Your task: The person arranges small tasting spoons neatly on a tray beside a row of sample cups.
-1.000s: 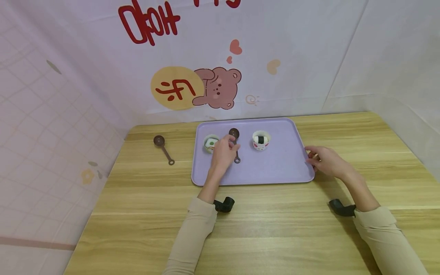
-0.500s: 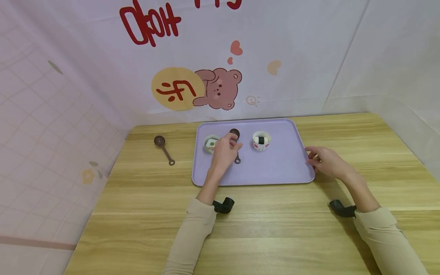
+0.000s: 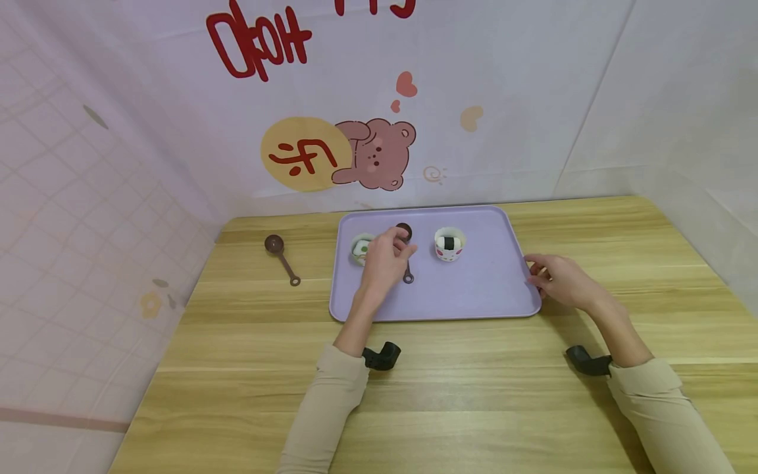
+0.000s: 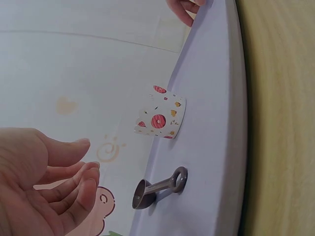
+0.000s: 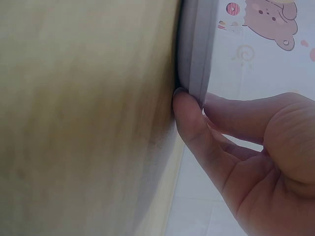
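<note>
My left hand (image 3: 383, 264) hovers over the left half of a lilac tray (image 3: 485, 283), fingers loosely bent. In the left wrist view the hand holds nothing and is apart from the brown measuring spoon (image 4: 160, 188) lying on the tray. From above, the hand covers part of that spoon's handle and overlaps a paper cup (image 3: 358, 253) with a white and green food piece in it. A second paper cup (image 3: 448, 254), holding a white piece with a black band, stands right of the spoon. My right hand (image 3: 565, 282) pinches the tray's right edge between thumb and fingers.
Another brown measuring spoon (image 3: 284, 260) lies on the wooden table (image 3: 474, 408), left of the tray. A white printed cloth (image 3: 509, 131) rises behind the table's back edge. Black camera mounts (image 3: 385, 356) are worn at both wrists.
</note>
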Available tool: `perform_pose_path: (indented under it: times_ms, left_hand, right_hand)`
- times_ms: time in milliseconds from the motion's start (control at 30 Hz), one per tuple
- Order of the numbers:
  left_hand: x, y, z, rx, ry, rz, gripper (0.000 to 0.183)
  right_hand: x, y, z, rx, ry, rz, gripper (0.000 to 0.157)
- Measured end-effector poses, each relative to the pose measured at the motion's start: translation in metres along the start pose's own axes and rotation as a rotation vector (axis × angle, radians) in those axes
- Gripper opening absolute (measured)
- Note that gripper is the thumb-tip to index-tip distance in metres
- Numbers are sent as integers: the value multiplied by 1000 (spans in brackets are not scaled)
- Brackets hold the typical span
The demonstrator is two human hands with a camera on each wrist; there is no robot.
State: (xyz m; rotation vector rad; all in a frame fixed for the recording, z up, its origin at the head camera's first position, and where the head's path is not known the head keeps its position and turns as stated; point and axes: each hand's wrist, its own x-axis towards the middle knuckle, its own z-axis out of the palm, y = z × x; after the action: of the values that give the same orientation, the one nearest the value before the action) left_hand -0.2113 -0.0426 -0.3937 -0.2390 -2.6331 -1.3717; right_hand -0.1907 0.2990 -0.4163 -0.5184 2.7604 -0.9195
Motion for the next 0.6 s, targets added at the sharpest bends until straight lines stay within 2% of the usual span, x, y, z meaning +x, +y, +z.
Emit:
perform_pose_path:
  times_ms: [367,600]
  left_hand:
    - [1,-2,-10,25,36,19,27]
    - [1,-1,-13,48,57,66,27]
  right_hand:
    - [3,0,-1,-5,-6,-3,45]
    - [0,2,1,2,-3,-5,44]
